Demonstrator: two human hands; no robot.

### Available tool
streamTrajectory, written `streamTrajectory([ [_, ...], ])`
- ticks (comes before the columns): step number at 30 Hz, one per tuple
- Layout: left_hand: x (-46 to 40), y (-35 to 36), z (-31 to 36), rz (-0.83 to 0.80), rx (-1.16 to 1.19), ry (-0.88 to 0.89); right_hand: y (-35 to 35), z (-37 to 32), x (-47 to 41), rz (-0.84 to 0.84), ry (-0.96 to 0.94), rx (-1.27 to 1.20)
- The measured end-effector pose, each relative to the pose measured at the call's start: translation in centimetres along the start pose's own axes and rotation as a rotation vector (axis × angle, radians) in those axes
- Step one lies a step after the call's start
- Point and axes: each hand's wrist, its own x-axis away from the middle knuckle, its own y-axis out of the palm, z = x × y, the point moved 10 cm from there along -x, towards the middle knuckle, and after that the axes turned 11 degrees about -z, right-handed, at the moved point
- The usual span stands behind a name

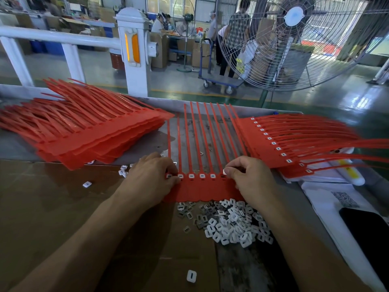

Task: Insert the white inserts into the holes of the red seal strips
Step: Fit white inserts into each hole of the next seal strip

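Note:
A red sheet of joined seal strips (197, 189) lies flat in front of me, its thin tails pointing away. Several of its holes hold white inserts (191, 176). My left hand (150, 178) presses its fingertips on the sheet's left end. My right hand (250, 179) pinches one white insert (224, 171) over a hole near the sheet's right end. A heap of loose white inserts (231, 223) lies just below the sheet, partly under my right wrist.
A stack of red strip sheets (88, 131) lies to the left. Sheets with inserts fitted (280, 142) fan out on the right over white paper (322, 175). A black phone (366, 230) sits at right. Stray inserts (191, 276) dot the brown cardboard (52, 197). A large fan (294, 39) stands behind.

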Motion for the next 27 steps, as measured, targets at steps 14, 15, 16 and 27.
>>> streamTrajectory([
  [14,0.1,0.0,0.2,0.005,-0.003,0.0,0.2,-1.3,0.1,0.007,0.003,0.167],
  [15,0.1,0.0,0.2,0.005,-0.004,0.0,0.2,-1.4,0.2,0.011,0.002,0.169],
  [16,0.1,0.0,0.2,0.002,-0.007,0.0,0.1,-1.4,0.2,0.012,0.003,0.169],
  [27,0.1,0.0,0.2,-0.008,0.005,-0.003,-0.2,-1.6,0.5,0.032,-0.03,0.165],
])
